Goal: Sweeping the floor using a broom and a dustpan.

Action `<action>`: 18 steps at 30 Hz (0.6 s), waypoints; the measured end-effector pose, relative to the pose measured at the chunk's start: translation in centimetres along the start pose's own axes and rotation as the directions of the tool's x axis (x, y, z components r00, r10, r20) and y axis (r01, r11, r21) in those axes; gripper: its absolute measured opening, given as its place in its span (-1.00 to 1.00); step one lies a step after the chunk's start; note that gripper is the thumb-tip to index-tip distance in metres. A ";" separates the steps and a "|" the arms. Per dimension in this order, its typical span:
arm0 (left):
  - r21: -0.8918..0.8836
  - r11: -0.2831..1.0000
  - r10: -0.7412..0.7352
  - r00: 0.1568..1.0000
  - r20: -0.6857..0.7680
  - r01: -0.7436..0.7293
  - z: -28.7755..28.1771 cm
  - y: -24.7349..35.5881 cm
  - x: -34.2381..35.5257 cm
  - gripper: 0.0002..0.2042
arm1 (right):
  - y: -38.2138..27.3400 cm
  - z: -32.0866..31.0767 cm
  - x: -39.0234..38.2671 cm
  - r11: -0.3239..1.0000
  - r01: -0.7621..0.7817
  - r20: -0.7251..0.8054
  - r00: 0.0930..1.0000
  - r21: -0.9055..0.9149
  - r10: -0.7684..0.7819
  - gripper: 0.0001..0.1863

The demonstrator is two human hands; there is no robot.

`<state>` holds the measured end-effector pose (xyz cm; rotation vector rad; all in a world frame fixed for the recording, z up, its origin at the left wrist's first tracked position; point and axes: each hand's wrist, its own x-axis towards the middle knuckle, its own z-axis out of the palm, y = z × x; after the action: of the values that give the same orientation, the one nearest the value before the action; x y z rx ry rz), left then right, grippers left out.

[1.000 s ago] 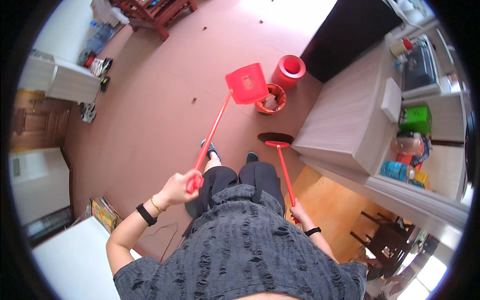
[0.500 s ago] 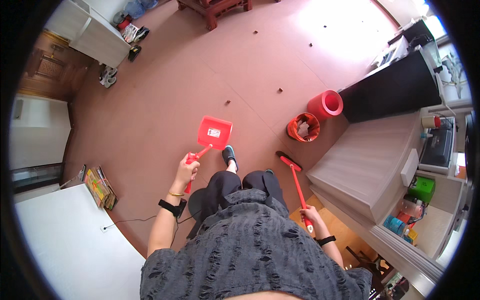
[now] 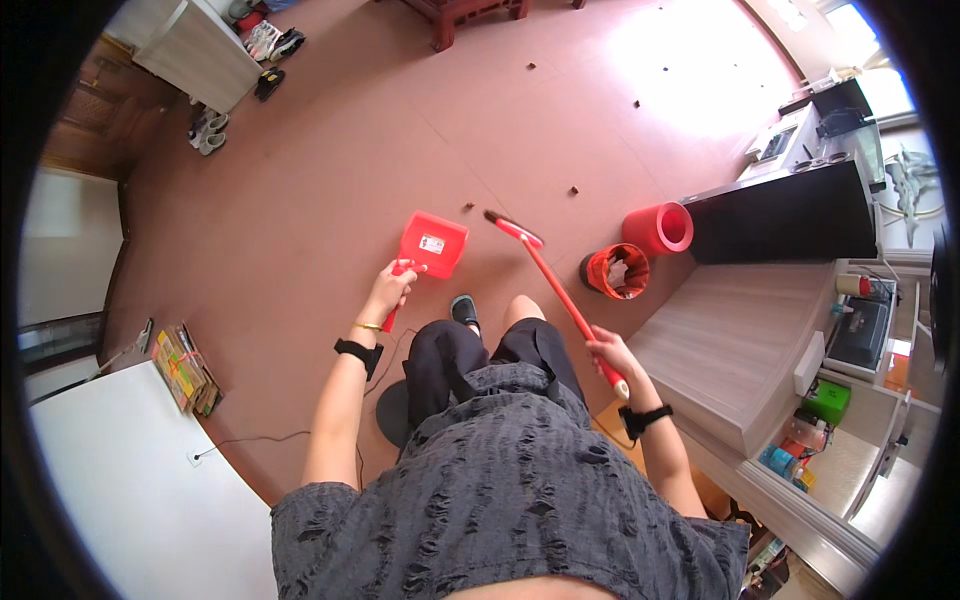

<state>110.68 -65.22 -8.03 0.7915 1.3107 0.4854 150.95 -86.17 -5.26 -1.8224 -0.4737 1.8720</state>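
My left hand point(image 3: 390, 292) grips the red handle of a dustpan point(image 3: 445, 258), whose red scoop sits ahead of my feet with a white label on it. My right hand point(image 3: 610, 352) is wrapped round the long red handle of a broom point(image 3: 557, 281). The broom's dark-bristled head point(image 3: 495, 219) lies right of the scoop, just past a small dark bit point(image 3: 469, 205) on the floor. Several similar bits point(image 3: 574, 190) are scattered farther off. To the right stand an orange-red bin point(image 3: 603, 270) with a liner and pale refuse inside, and a red cylinder point(image 3: 648, 230) with a hollow centre.
A wood-grain cabinet point(image 3: 727, 335) and a black panel point(image 3: 777, 217) run along the right. At left are shoes point(image 3: 211, 139), flattened cardboard point(image 3: 176, 375) and a white surface point(image 3: 119, 474). A dark wooden chair or bench point(image 3: 445, 20) stands at the far edge. A cord point(image 3: 265, 437) crosses the floor.
My right hand has risen and swung the broom head from beside the cabinet up and leftward near the dustpan. Over the last second the dustpan has been lowered. The view has shifted.
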 end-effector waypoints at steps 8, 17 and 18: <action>0.398 0.905 0.261 0.936 -0.237 -0.151 0.7 3.3 6.9 -0.65 | -11.2 2.4 14.4 0.966 0.139 0.001 0.990 -0.219 -0.142 -0.84; 0.712 0.702 0.386 0.845 -0.370 -0.009 0.9 5.8 8.6 -0.70 | -19.0 5.4 24.3 0.860 -0.084 -0.135 0.991 -0.503 0.018 -0.78; 0.714 0.700 0.392 0.840 -0.375 -0.007 0.9 6.3 8.4 -0.71 | -18.5 4.9 24.6 0.864 -0.090 -0.129 0.991 -0.495 0.029 -0.78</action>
<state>114.10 -55.26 -8.81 1.5369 1.9586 0.3842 147.94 -56.76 -15.08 -2.2854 -0.9430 1.7760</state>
